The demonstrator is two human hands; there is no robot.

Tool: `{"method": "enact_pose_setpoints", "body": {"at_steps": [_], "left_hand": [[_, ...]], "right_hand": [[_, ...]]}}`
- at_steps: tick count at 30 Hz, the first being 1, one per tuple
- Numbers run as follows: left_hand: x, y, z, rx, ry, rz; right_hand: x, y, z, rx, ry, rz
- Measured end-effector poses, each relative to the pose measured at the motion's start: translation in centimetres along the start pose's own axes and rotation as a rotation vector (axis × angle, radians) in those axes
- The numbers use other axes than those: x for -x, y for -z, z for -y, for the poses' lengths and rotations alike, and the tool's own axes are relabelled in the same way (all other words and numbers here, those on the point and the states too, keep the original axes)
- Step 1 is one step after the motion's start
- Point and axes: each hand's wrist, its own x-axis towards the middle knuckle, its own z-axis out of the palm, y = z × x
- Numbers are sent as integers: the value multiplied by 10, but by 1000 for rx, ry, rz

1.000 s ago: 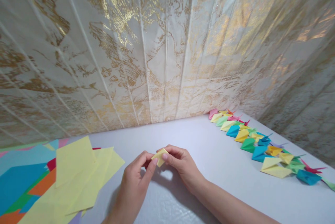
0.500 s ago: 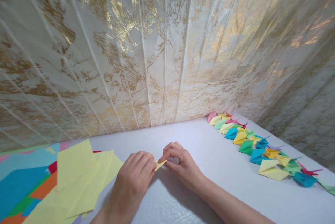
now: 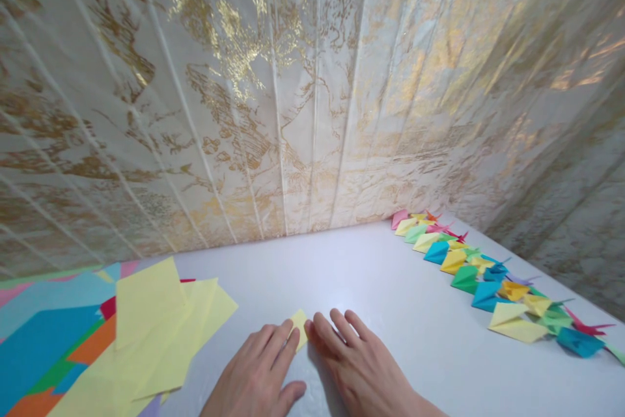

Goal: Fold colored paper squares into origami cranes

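Observation:
A small folded yellow paper piece lies flat on the white table. My left hand rests palm down with its fingertips on the piece's left side. My right hand lies flat beside it, its fingertips touching the piece's right edge. Both hands press down with fingers stretched out, and most of the paper is hidden under them.
Loose yellow sheets lie on a pile of coloured paper at the left. A row of several folded paper cranes in mixed colours runs along the right side. A gold-patterned curtain hangs behind the table.
The hands held the yellow piece pinched above the table; they have lowered it and now lie flat, pressing it against the surface.

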Motion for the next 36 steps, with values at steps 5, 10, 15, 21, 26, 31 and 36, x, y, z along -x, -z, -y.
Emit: {"method": "enact_pose_setpoints", "body": {"at_steps": [5,10,15,21,26,31,36], "left_hand": [[4,-2,1,24,46,-29],[-1,1,-5,252,192,34],[-15,9,-4,352,286,109],[-18,7,-3,390,318,151],[-12,5,-4,390,375,150],[-16,6,-6,417,504,177],[-20,3,-6,442,600,229]], "right_hand": [[-1,7,-7,-106,-37,63],[-23,16,-21,-378,-170,252],[-33,12,-31,-575,-70,182],[-26,-1,-34,-715,-39,82],[-30,-2,-31,-845,-295,134],[-43,4,-28,-859,-497,261],[-47,5,-24,-799,-516,295]]}}
